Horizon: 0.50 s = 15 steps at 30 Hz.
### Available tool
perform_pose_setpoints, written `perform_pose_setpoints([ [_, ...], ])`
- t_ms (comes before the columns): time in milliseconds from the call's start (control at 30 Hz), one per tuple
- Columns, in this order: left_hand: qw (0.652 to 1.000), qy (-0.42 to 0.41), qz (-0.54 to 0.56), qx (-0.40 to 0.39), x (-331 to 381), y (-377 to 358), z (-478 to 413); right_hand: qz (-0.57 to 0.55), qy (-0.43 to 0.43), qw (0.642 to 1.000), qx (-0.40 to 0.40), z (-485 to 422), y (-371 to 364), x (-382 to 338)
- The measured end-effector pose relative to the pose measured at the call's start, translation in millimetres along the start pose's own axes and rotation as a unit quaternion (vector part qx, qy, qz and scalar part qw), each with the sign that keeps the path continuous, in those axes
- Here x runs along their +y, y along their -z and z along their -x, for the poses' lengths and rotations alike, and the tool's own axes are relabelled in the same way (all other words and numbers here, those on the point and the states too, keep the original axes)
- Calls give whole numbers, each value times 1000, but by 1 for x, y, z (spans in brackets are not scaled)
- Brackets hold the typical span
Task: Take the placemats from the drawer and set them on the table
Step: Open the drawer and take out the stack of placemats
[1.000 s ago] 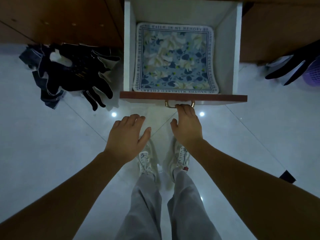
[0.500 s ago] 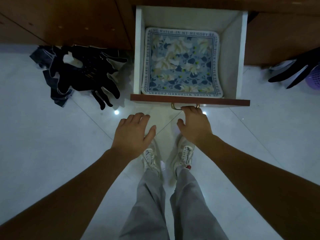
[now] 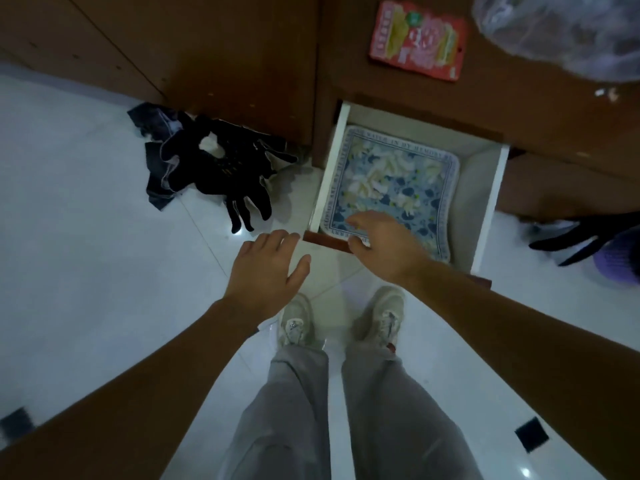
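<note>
A white drawer (image 3: 486, 206) with a brown front stands pulled out of the wooden cabinet. Inside lies a blue placemat (image 3: 391, 178) with a pale flower pattern and lettering round its border; whether more lie under it is hidden. My right hand (image 3: 381, 244) reaches over the drawer front, fingers spread and loosely bent above the near edge of the placemat, holding nothing. My left hand (image 3: 266, 268) hovers open just left of the drawer front, over the floor.
The brown table top (image 3: 398, 88) above the drawer carries a pink packet (image 3: 417, 39) and a clear plastic bag (image 3: 561, 29). Dark clothes (image 3: 211, 168) lie on the white tiled floor to the left. A black glove (image 3: 581, 233) and a purple basket (image 3: 620, 261) are at right.
My right hand has left the drawer handle and moved up over the drawer front above the placemat. The view has lifted, and the table top now shows.
</note>
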<state>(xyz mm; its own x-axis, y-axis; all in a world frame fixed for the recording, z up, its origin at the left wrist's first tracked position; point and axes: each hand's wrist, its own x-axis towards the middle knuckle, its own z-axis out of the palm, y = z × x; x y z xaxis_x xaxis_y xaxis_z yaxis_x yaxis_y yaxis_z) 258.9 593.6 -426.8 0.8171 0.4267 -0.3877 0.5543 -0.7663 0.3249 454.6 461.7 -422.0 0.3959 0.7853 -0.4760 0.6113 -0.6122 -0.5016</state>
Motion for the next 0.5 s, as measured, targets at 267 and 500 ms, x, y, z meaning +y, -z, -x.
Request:
perform_pose_setpoints([
  [267,992,122,29,15,30,-23,2,-37,55,994,-88,-60,8,19],
  [500,961,264,83,-1,90,-49,-4,2,143,972,-186,-80,27,47],
])
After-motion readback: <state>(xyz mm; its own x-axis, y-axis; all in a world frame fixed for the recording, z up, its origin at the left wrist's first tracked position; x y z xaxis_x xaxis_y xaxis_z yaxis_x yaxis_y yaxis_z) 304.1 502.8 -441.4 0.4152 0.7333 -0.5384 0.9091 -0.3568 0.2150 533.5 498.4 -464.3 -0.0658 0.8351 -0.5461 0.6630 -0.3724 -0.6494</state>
